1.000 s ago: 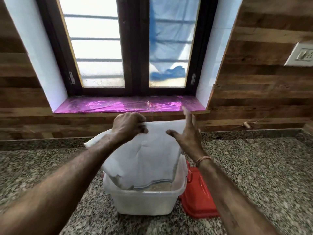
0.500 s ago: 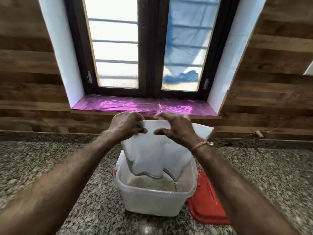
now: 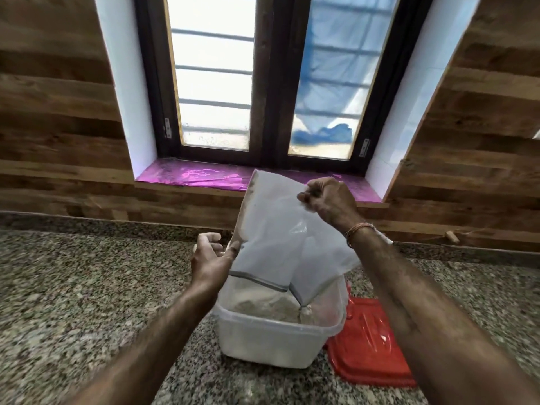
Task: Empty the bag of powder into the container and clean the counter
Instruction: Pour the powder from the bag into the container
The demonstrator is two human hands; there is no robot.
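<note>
A translucent white plastic bag [image 3: 277, 238] hangs upside down, its open mouth just above a clear plastic container [image 3: 271, 337] on the granite counter [image 3: 87, 302]. Pale powder [image 3: 263, 305] lies in the container. My right hand [image 3: 330, 200] pinches the bag's upper right corner, held high. Lower down, my left hand [image 3: 210, 258] is beside the bag's left edge with the fingers spread; the thumb touches the bag near its mouth. The bag looks flat and nearly empty.
A red lid [image 3: 368, 346] lies on the counter against the container's right side. Behind is a wood-panel wall, a window with a pink-foil sill [image 3: 193, 176], and a small wooden peg [image 3: 451, 236] at the counter's back edge.
My left hand has let go of the bag's top and dropped to its left edge. My right hand has raised its corner, so the bag hangs taller and tilted.
</note>
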